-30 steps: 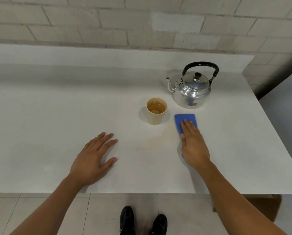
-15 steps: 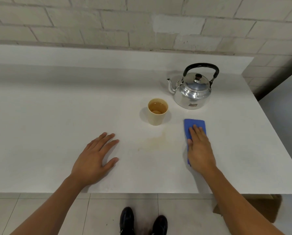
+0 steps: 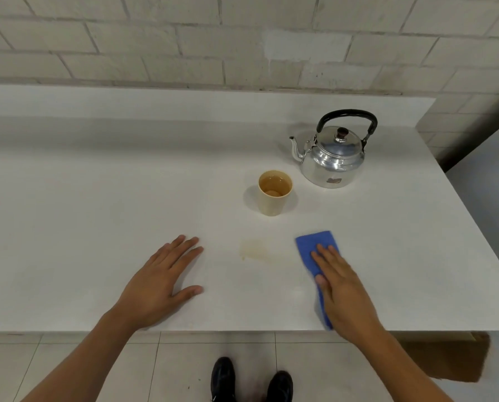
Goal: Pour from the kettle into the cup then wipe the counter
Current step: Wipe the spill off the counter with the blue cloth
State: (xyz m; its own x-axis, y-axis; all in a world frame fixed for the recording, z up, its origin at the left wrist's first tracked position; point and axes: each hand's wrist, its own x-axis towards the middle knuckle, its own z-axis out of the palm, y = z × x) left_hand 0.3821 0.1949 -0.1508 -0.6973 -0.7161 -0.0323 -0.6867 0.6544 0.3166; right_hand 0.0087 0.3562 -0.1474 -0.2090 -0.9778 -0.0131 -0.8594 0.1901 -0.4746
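Observation:
A shiny metal kettle [image 3: 332,158] with a black handle stands upright at the back right of the white counter [image 3: 97,198], spout to the left. In front of it, to the left, a beige cup [image 3: 274,194] holds brownish liquid. A faint brown stain [image 3: 254,249] marks the counter nearer to me. My right hand [image 3: 341,288] presses flat on a blue cloth [image 3: 315,242] to the right of the stain, near the front edge. My left hand [image 3: 161,282] lies flat on the counter left of the stain, fingers spread, holding nothing.
A pale brick wall [image 3: 242,39] runs behind the counter's raised back ledge. The counter ends on the right, past the kettle. A brown cardboard box [image 3: 445,358] sits on the tiled floor under the right side. My black shoes [image 3: 251,378] show below the front edge.
My right hand has drawn the blue cloth back toward me, from beside the cup down to the front edge. The left hand, cup and kettle have stayed put.

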